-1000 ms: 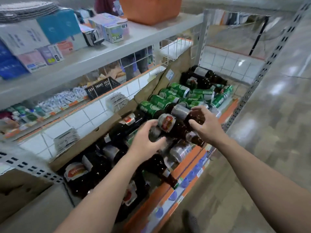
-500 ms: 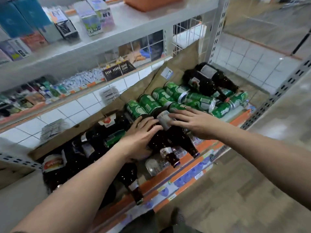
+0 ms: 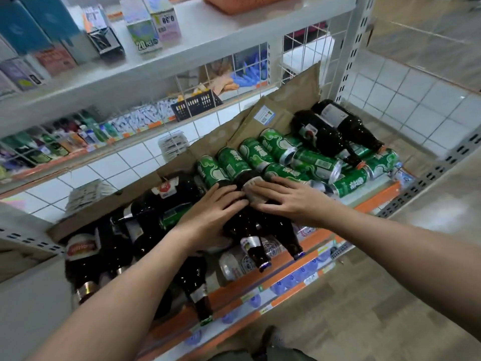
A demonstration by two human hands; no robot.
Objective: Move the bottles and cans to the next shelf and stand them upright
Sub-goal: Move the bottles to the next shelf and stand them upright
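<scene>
Dark brown glass bottles [image 3: 247, 227] with silvery neck and body labels lie on their sides in a heap on the orange-edged shelf [image 3: 374, 198], necks pointing toward its front lip. Green cans [image 3: 234, 160] lie toppled just behind them. The left hand [image 3: 213, 212] and the right hand [image 3: 289, 201] rest flat on the topmost bottles, fingers straight and spread, gripping nothing. Brown cardboard [image 3: 286, 102] lines the shelf's back.

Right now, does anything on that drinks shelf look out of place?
Yes. The brown bottles and green cans lie on their sides in a jumbled heap, some stacked crosswise, with bottle necks reaching the orange shelf edge.
</scene>
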